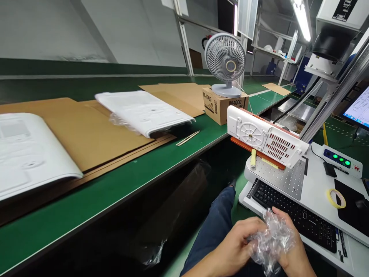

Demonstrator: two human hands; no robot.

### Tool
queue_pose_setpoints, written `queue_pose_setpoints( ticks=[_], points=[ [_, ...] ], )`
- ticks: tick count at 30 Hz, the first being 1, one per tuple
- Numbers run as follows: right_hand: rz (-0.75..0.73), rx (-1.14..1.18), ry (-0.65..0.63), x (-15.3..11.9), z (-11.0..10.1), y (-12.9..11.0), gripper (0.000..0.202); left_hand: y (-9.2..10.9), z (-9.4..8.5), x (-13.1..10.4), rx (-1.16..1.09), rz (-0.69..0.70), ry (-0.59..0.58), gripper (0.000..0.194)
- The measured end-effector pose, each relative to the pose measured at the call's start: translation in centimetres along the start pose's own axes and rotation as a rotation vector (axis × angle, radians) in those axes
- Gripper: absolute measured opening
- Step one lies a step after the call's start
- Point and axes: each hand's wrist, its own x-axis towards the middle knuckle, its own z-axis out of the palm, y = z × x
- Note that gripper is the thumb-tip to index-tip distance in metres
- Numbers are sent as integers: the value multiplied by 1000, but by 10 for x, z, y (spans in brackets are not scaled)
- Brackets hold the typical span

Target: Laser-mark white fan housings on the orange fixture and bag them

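A crumpled clear plastic film (272, 240) is bunched between my two hands, low in the view over my lap. My left hand (240, 240) grips it from the left with curled fingers. From the right, my right hand (292, 246) closes around it, its fingers partly hidden by the film. Just beyond my hands is a black keyboard (296, 215) on a pull-out tray. Above it, a white plastic panel (265, 134) with a round grille and slots leans upright on an orange fixture (245, 145) over a perforated metal plate (284, 179).
White moulded panels (144, 109) lie on cardboard sheets (112, 140) along the green bench (123, 188). A grey fan (226, 63) stands on a cardboard box (220, 107). At right are a tape roll (336, 198), a button box (341, 161) and a monitor (359, 105), with a machine head (331, 42) overhead.
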Motion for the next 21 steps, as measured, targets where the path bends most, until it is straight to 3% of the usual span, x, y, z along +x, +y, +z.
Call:
queue_pose_setpoints(
  ticks=[2,4,8,11,13,15,19,21],
  points=[
    [-12,-50,-13,1,1,-1,68,1,2,0,-21,-19,-47,22],
    [-74,-94,-13,3,-1,-1,53,-6,5,-2,-58,-61,9,22],
    [-151,-62,166,7,-6,3,39,-28,9,-12,-136,-133,226,74],
    [-195,32,259,10,-8,16,35,-36,13,-16,-171,-207,178,115],
    [-213,85,266,12,-9,26,36,-36,18,-14,-229,-216,132,128],
    [-204,156,226,12,-9,34,39,-32,22,-10,-299,-217,126,117],
    [-48,430,123,10,-4,35,41,-27,22,1,-226,-173,93,37],
    [9,513,100,9,-1,30,50,-25,16,5,-100,-103,33,35]
  ],
)
